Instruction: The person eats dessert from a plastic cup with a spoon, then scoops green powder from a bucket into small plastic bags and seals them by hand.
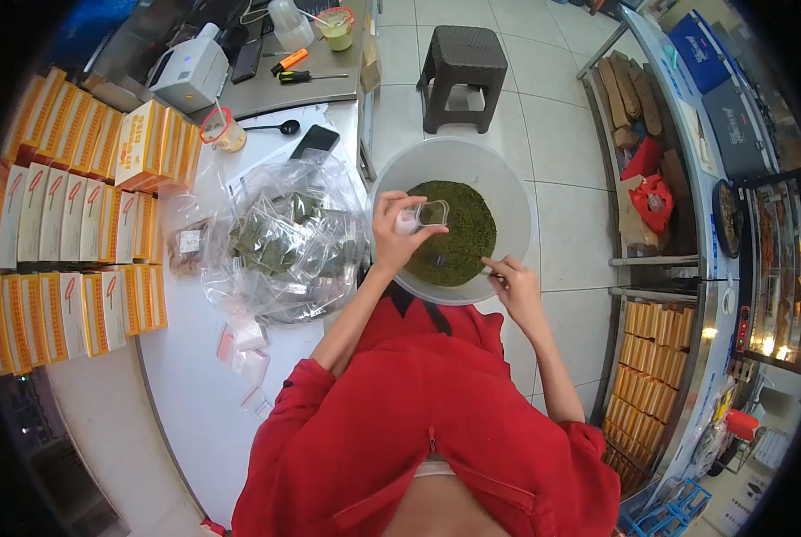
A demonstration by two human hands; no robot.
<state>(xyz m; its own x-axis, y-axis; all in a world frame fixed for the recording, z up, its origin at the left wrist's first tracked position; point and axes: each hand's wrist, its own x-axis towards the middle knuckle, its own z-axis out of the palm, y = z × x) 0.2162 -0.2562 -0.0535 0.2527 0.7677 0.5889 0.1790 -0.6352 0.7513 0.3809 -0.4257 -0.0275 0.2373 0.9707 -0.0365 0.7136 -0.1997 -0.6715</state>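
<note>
A large translucent round tub (517, 183) stands in front of me with a mass of green, crumbly material (467, 224) in it. Over the tub's left part, my left hand (393, 228) holds a small clear plastic container (432, 213) tipped on its side between thumb and fingers. My right hand (515, 285) is at the tub's lower right rim, its fingers pinched together; what they hold, if anything, is too small to name. To the left lies a big clear plastic bag (284, 237) with green packets inside.
Orange and white boxes (78, 215) are stacked at the left. A phone (315, 141), a black spoon (279, 127) and a white device (190, 70) rest on the surfaces. A dark stool (466, 67) stands beyond the tub. Metal shelving (619, 261) runs along the right.
</note>
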